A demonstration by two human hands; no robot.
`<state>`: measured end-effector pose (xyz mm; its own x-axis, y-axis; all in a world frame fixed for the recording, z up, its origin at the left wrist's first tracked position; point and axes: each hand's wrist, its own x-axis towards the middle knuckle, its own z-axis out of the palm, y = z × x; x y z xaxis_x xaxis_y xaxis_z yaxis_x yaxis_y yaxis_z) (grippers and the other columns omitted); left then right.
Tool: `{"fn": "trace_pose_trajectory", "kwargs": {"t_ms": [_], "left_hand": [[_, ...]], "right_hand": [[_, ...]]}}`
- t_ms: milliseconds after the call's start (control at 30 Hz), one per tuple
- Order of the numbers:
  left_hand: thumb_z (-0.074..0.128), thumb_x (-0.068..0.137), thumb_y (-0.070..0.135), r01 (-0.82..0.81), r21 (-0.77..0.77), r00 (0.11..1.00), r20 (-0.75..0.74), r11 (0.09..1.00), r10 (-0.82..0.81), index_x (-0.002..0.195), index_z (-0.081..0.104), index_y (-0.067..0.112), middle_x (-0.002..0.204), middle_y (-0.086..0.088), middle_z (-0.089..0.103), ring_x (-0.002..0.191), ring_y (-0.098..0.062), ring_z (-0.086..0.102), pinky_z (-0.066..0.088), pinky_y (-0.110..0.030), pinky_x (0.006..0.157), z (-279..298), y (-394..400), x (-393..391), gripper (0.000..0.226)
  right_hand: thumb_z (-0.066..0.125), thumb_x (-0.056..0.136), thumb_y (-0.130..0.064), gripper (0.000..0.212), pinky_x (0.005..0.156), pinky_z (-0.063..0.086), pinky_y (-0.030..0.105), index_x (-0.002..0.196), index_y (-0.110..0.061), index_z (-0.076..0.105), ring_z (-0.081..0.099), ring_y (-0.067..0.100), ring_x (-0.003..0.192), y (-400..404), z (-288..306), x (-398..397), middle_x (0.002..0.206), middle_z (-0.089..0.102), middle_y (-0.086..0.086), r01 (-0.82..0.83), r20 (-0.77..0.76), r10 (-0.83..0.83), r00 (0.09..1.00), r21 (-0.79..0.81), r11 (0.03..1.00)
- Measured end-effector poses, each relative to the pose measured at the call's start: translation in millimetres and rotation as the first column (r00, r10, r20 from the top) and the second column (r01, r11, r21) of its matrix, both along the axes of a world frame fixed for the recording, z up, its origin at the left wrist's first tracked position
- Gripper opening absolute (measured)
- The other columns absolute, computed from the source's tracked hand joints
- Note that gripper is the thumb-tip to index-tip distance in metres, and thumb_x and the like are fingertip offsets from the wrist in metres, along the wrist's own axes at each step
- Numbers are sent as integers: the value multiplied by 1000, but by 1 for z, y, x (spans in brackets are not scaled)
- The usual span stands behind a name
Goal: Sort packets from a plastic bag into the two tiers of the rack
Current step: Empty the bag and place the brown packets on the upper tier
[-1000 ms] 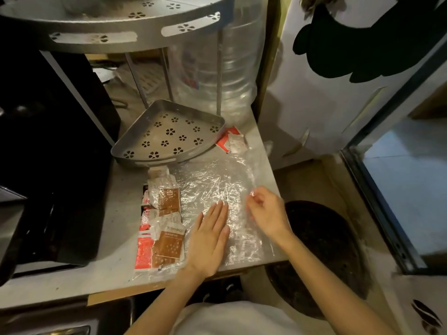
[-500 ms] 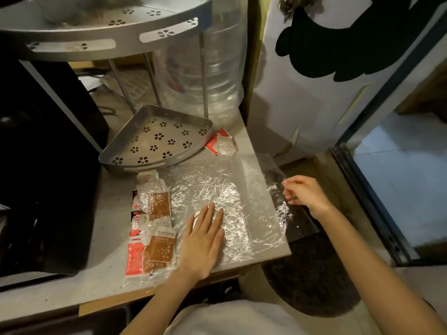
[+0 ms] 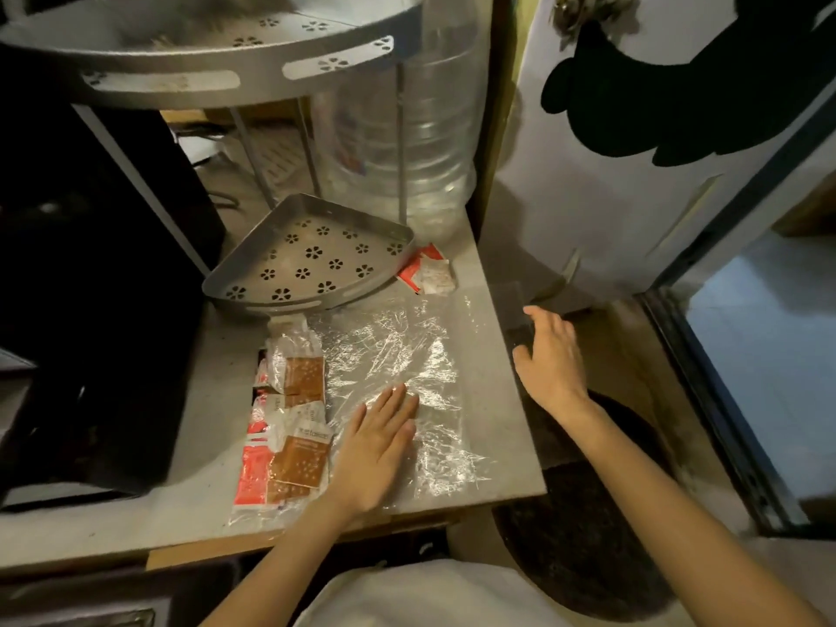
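- Grey stone counter (image 3: 493, 355) beside a white door; dark round mat on the floor.
- Crinkled clear plastic bag (image 3: 393, 350) lies flat, brown-and-red packets (image 3: 294, 450) at its left end, before the grey perforated metal rack (image 3: 312, 260).
- Left hand (image 3: 377, 450) presses it, fingers straight; right hand (image 3: 549, 359) hovers spread, empty.
- Upper tier's contents blurred.

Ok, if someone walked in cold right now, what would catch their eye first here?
Probably the crinkly clear plastic bag spread flat on the grey counter, with the left hand pressing on it. Next, the red and brown packets bunched at the bag's left end. Behind them stands the perforated metal rack, its lower tier bare, while the right hand hovers open off the counter's right edge.
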<state>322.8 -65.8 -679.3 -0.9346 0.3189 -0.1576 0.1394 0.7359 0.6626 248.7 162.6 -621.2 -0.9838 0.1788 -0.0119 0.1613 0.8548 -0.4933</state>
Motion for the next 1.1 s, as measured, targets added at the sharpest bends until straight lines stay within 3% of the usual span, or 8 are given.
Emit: {"fn": "trace_pose_trajectory", "kwargs": {"t_ms": [67,133,300,500,600,767,933,1100], "left_hand": [[21,90,52,-102,218,988,135,971,74,140,21,37,149,13,24,137,-2,20,7,-24,113,17,-5,-4,52],[37,92,38,-198,287,980,93,937,178,137,34,32,140,11,39,128,-6,37,27,-25,107,33,-12,-5,45],[60,82,18,-459,102,841,-270,883,468,125,51,17,127,-3,53,115,-21,50,41,-39,100,45,-36,4,43],[74,65,40,-663,-146,738,-287,734,610,133,39,12,135,-11,45,120,-29,44,39,-42,98,36,-58,31,81],[72,63,54,-716,-203,695,-295,668,656,128,44,11,123,-10,52,111,-26,49,43,-37,89,34,-61,41,83],[61,70,60,-743,-287,665,-212,605,716,124,43,17,119,0,49,109,-19,47,39,-32,86,34,-61,45,71],[62,74,54,-723,-318,682,-189,614,706,123,41,18,116,2,52,106,-16,50,39,-28,84,37,-58,40,64],[66,76,40,-672,-286,738,-176,683,652,112,43,17,113,1,51,98,-15,50,46,-27,78,39,-60,33,49]], "right_hand": [[50,88,-9,49,106,29,35,136,-9,38,36,26,130,-24,8,-6,140,45,10,-203,-25,203,979,27,979],[50,89,-11,49,106,28,34,136,-11,38,35,24,131,-51,15,-14,141,44,8,-372,-5,372,928,-4,928],[54,89,-15,53,109,26,31,139,-17,36,33,18,136,-117,26,-30,146,40,2,-633,51,645,762,-148,760],[71,77,-19,77,110,27,35,142,-16,30,32,22,137,-175,24,-53,150,33,5,-795,124,818,562,-191,575],[75,72,-22,90,115,20,39,145,-17,22,21,24,142,-194,18,-58,155,21,7,-833,196,846,496,-167,528],[78,67,-28,100,115,16,42,146,-11,18,17,30,142,-207,10,-66,154,21,10,-848,251,836,488,-90,522],[81,60,-39,114,116,12,47,146,-8,12,10,35,142,-209,6,-71,155,18,14,-822,324,787,525,-45,567],[83,56,-43,107,108,30,41,140,-5,28,27,33,132,-206,4,-72,142,42,13,-809,355,762,541,-28,587]]}}
